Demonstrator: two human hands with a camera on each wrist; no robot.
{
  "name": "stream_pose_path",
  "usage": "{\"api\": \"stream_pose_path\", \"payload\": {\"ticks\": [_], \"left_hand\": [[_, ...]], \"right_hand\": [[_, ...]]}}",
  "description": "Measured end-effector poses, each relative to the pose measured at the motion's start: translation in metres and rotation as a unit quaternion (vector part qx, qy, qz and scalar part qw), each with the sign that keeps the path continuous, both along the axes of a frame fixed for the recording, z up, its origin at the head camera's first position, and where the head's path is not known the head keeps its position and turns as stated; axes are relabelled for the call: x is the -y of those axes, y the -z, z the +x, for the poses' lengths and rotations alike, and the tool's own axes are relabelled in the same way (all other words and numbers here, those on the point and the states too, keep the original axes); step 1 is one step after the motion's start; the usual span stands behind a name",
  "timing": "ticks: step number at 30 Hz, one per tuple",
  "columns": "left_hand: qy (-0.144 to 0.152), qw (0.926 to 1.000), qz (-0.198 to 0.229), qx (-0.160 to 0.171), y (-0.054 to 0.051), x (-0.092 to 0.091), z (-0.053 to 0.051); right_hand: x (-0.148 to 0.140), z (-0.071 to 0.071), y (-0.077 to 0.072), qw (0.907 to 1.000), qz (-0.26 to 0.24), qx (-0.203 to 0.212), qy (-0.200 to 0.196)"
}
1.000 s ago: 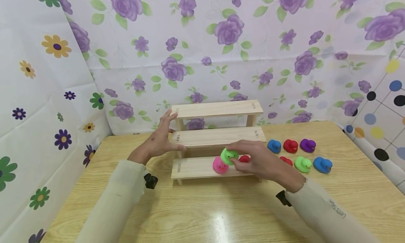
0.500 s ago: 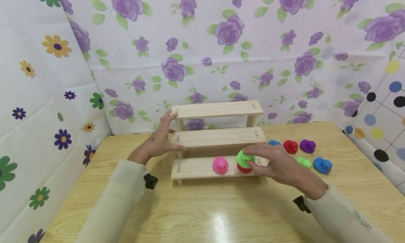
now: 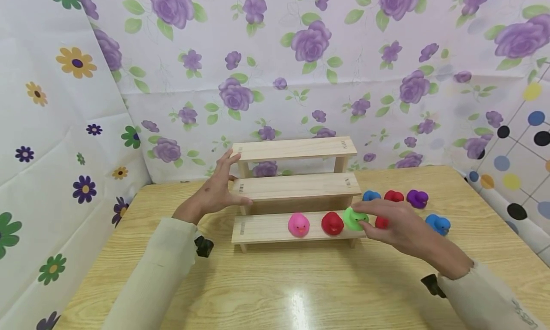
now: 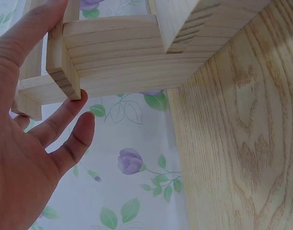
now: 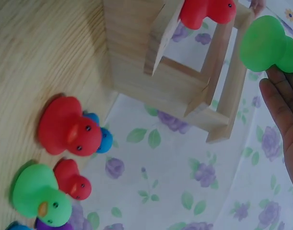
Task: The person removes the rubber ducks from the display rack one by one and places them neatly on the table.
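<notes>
A three-tier wooden shelf (image 3: 275,229) stands on the table. My left hand (image 3: 215,189) grips its left end, with the thumb on the middle board (image 4: 62,67) and fingertips reaching beside the boards. On the bottom tier sit a pink rubber duck (image 3: 298,224) and a red rubber duck (image 3: 332,223). My right hand (image 3: 397,227) pinches a green rubber duck (image 3: 353,219) between thumb and fingers at the right end of that tier. The right wrist view shows this green duck (image 5: 266,45) raised clear of the boards.
Right of the shelf lie more ducks: blue (image 3: 371,196), red (image 3: 394,196), purple (image 3: 417,198), another blue (image 3: 438,224) and a red one (image 5: 69,125) partly behind my hand. A second green duck (image 5: 38,191) shows in the right wrist view. Floral cloth (image 3: 275,58) hangs behind.
My right hand has carried the green duck rightward, from above the pink duck, past the red duck, to the bottom tier's right end. My left hand has stayed in place.
</notes>
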State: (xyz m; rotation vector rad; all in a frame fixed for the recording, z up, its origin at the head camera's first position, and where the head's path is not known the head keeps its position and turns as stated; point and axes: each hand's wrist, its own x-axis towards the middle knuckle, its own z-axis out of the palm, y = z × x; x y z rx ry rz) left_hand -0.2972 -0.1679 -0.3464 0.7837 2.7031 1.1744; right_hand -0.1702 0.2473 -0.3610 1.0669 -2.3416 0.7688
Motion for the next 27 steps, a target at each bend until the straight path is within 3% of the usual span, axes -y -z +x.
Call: {"api": "stream_pose_path", "payload": {"ticks": [10,16,27], "left_hand": [[-0.003,1.0000,-0.001,0.001,0.001,0.000,0.000],[-0.001,1.0000,-0.004,0.000,0.000,0.000,0.000],[0.002,1.0000,-0.001,-0.002,0.000,0.000,0.001]], "right_hand": [[-0.025,0.014,0.011,0.9978,-0.001,0.056,0.036],[-0.042,0.019,0.022,0.9977,0.006,0.052,0.044],[-0.066,0.028,0.042,0.9936,0.036,0.081,0.069]]}}
